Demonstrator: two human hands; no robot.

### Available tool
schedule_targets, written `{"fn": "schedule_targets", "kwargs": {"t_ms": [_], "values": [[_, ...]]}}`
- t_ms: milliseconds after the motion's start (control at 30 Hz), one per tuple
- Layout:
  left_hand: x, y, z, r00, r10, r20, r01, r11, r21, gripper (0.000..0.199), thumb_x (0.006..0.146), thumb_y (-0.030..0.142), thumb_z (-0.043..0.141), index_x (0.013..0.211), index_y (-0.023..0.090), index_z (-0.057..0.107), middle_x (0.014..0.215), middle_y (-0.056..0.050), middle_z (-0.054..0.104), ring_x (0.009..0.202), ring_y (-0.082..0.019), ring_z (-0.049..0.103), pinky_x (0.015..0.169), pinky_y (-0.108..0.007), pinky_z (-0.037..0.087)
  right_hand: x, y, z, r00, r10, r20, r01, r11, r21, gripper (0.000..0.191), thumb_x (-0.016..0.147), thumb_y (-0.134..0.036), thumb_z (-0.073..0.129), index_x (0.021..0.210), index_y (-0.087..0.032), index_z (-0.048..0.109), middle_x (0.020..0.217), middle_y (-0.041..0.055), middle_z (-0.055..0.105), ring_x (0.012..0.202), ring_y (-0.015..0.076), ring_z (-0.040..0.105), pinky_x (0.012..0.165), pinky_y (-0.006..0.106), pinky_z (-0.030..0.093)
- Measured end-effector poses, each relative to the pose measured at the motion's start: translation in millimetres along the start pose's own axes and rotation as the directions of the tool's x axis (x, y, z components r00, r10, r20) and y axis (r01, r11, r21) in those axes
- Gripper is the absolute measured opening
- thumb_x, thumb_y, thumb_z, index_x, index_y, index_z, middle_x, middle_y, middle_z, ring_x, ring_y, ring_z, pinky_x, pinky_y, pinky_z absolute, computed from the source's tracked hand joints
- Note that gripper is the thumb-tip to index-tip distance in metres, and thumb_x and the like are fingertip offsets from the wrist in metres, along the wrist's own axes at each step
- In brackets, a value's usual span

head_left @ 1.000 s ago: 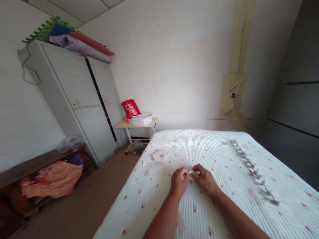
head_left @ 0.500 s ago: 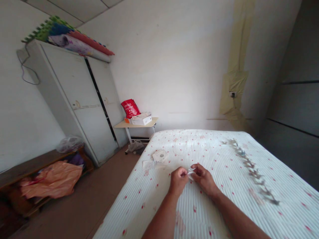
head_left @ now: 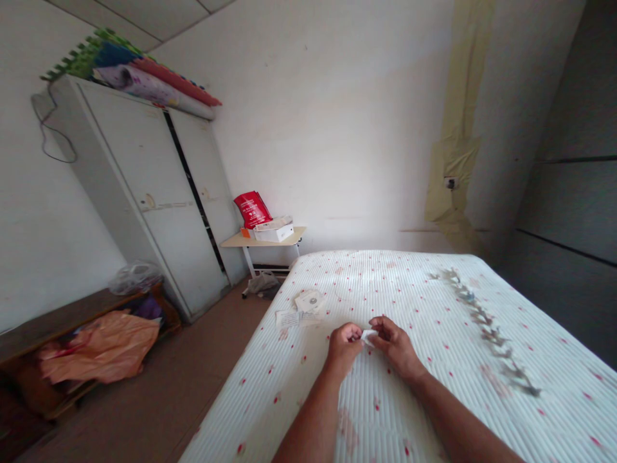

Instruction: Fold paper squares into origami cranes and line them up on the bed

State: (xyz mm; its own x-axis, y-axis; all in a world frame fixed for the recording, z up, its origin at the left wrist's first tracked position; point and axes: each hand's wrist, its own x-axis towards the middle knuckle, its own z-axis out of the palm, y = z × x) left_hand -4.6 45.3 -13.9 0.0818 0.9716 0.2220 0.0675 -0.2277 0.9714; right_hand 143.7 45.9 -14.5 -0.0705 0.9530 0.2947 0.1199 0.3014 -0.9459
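A small piece of folded white paper (head_left: 369, 337) is held between my two hands above the bed. My left hand (head_left: 343, 350) pinches its left side with thumb and fingers. On the right side, my right hand (head_left: 394, 344) grips the paper, its fingers curled and partly hiding it. Beyond my left hand, several printed paper sheets (head_left: 309, 300) lie flat on the bedspread. To the right of my hands, a slanting row of small greyish pieces with pointed ends (head_left: 484, 319) runs along the bed; they look like folded paper, but details are blurred.
A white striped bedspread (head_left: 376, 407) with red spots covers the bed. Behind its left corner stands a small table (head_left: 234, 242) with a red bag (head_left: 252, 209) and a white box (head_left: 274, 233). A grey cabinet (head_left: 139, 167) and an orange plastic bag (head_left: 103, 347) are on the left.
The paper between my hands has turned and now shows a wider, flatter white face. My left hand has shifted very slightly left; the right has hardly moved.
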Motion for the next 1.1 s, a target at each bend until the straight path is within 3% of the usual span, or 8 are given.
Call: {"fn": "schedule_targets", "kwargs": {"t_ms": [467,1100], "values": [[0,8,-3.2,0.995,-0.014,-0.103,0.008,0.998,-0.058,0.007,0.054,0.017,0.052,0.060,0.015,0.049,0.057,0.004,0.048,0.056,-0.008,0.041,0.055,-0.019,0.032,-4,-12,-1,0.999,0.030,0.026,-0.030,0.999,-0.014,0.019,0.066,-0.025,0.055,0.083,-0.020,0.051,0.053,-0.0081,0.038,0.050,0.0090,0.037,0.047,0.021,0.028],[-1,13,-2.7,0.990,-0.030,-0.137,0.027,0.999,-0.026,0.006,0.054,0.015,0.054,0.060,0.015,0.053,0.056,0.004,0.052,0.057,-0.009,0.045,0.056,-0.019,0.035,-4,-9,-1,1.000,-0.005,0.000,0.005,0.996,-0.091,0.022,0.066,-0.027,0.053,0.087,-0.022,0.052,0.055,-0.0064,0.042,0.050,0.0102,0.040,0.047,0.022,0.031]]}}
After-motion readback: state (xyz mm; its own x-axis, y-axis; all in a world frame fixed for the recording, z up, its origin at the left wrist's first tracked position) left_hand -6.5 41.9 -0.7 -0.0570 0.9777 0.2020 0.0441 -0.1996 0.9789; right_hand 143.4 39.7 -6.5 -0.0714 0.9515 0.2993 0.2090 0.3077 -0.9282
